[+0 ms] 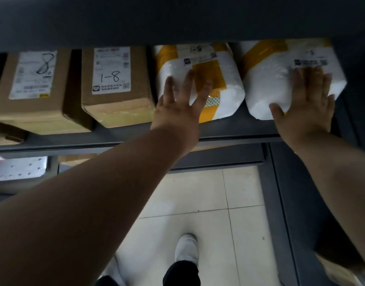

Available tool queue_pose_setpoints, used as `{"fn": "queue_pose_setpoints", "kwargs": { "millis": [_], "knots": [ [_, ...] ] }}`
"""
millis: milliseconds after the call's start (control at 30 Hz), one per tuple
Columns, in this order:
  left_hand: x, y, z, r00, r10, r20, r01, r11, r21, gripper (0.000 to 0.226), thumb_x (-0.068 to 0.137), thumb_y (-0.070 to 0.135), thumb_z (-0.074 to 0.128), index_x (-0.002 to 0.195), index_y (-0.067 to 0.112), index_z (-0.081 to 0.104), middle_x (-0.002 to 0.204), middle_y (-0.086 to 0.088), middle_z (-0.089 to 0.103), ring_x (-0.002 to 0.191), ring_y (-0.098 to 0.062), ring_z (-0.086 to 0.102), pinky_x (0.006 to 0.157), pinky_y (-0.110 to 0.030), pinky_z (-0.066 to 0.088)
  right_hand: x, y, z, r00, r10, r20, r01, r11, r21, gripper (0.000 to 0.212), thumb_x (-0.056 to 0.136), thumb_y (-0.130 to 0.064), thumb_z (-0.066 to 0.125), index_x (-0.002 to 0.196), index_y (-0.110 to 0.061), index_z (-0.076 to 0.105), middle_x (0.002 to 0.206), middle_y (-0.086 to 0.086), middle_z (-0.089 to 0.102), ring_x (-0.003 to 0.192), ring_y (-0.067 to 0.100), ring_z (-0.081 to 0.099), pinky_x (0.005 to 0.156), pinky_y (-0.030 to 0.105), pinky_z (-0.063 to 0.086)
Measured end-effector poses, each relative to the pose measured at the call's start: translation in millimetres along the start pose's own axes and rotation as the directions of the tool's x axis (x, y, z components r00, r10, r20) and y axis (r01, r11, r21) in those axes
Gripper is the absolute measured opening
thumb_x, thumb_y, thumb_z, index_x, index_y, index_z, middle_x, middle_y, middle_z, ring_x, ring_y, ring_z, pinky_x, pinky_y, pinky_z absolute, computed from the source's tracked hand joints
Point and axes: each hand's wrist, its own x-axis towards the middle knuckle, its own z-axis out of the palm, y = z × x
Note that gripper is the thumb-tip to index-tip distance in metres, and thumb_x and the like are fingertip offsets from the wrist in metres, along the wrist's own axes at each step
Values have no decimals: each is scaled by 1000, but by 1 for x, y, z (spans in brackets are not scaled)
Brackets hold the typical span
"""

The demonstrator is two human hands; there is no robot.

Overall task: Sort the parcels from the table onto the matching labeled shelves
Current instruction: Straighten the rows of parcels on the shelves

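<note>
From the head view, your left hand (181,100) and right hand (307,100) both lie with fingers spread and straight, gripping nothing. Each is flat on its own white wrapped parcel on the shelf (74,141): the left parcel (229,79) is banded in yellow tape, and the right parcel (266,79) sits just beside it. The wrap looks padded and slick, so they are probably light and squashy. Hold them by the sides or under the front edge rather than pinching the film. "1-8" is handwritten on the left parcel and on the brown box (115,79) beside it. The far-left box (37,75) shows a large "8". The right parcel's mark is too blurred to read.
</note>
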Motion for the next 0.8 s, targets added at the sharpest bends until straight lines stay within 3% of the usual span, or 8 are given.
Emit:
{"fn": "queue_pose_setpoints", "kwargs": {
  "millis": [133,267,533,700,800],
  "knots": [
    [14,1,13,999,15,-29,-14,999,41,96,89,26,55,146,29,-22,155,-8,-24,138,-50,-19,115,-53,0,2,6,2,1000,-29,6,29,999,27,80,90,-39,55,151,-28,5,159,12,-1,146,30,-5,115,51,13],
    [26,-3,30,994,80,-70,-74,994,74,101,82,26,57,147,26,-21,156,-13,-20,141,-48,-12,115,-60,8,3,8,4,1000,-25,1,25,1000,-12,80,91,-41,53,151,-29,3,159,12,-1,146,30,-5,114,52,15],
    [25,-11,35,986,161,-34,-156,980,121,93,85,24,47,139,22,-28,158,-12,-15,141,-49,-11,111,-65,8,4,7,5,1000,-12,10,12,1000,-26,80,92,-41,53,151,-28,2,159,13,-2,146,31,-5,114,51,15],
    [4,2,12,999,40,-34,-36,995,95,90,93,27,44,142,29,-31,154,-10,-28,138,-47,-24,115,-52,-4,-2,2,-3,998,-49,48,55,992,-111,80,94,-44,46,151,-24,-6,160,11,-3,146,30,-7,117,50,7],
    [-10,1,3,998,47,-47,-42,994,97,87,95,30,42,143,29,-30,154,-9,-29,139,-42,-25,115,-47,-5,-14,-14,-8,986,-149,80,160,975,-152,77,95,-47,39,151,-24,-8,159,11,-7,146,32,-7,118,49,5]
  ]
}}
